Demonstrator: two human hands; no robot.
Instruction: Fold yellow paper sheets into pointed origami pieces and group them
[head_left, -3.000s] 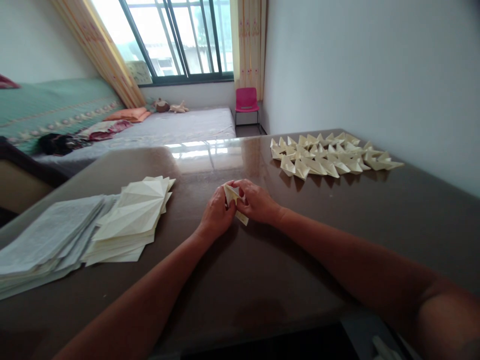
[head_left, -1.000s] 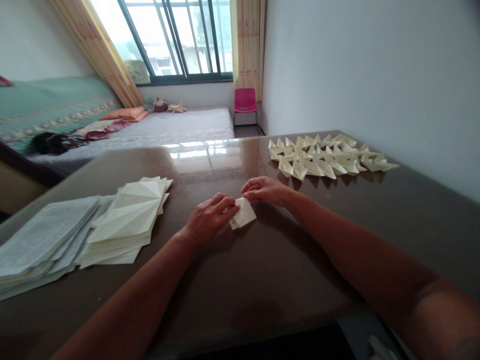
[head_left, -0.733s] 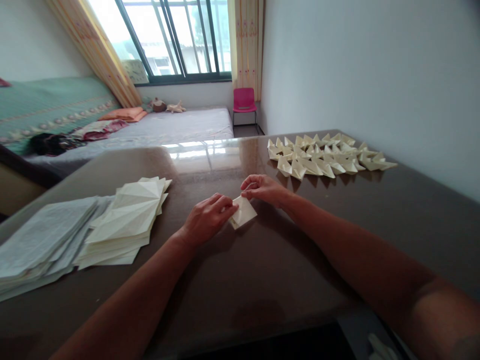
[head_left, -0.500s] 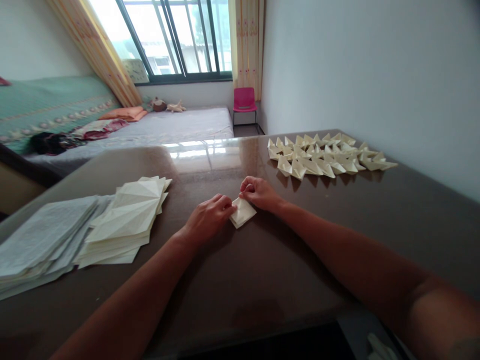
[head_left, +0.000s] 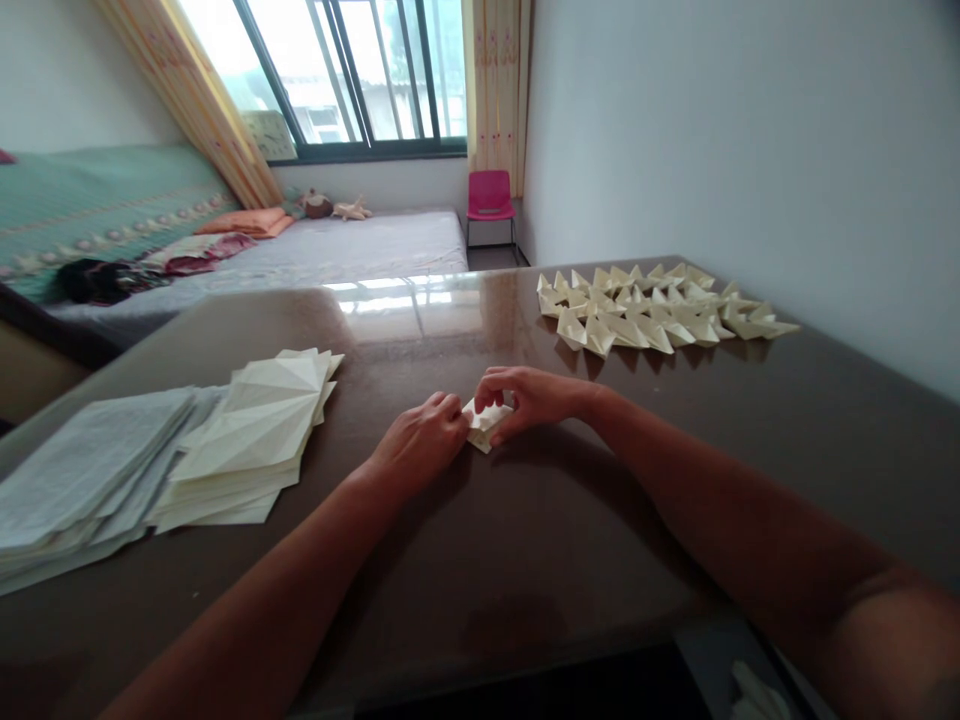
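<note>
A small folded piece of cream paper (head_left: 484, 432) lies on the glossy brown table (head_left: 465, 560) between my hands. My left hand (head_left: 431, 432) grips its left corner, fingers closed and pressed down. Over the right side of the paper curves my right hand (head_left: 519, 400), its thumb touching the near right edge and its fingers bent above the top, partly hiding it. A flap of the paper looks lifted under those fingers. To the left sits a stack of creased cream sheets (head_left: 251, 415).
Beside the creased sheets lies a pile of thin greyish paper (head_left: 90, 465). Several folded paper boats (head_left: 637, 310) stand in rows at the table's far right, near the wall. A bed (head_left: 390, 240) and a pink chair (head_left: 491, 195) are beyond the table.
My right hand has moved from the paper's top corner round to its right side, thumb now at the near edge. The flat square now looks partly opened. My left hand stays at the left corner.
</note>
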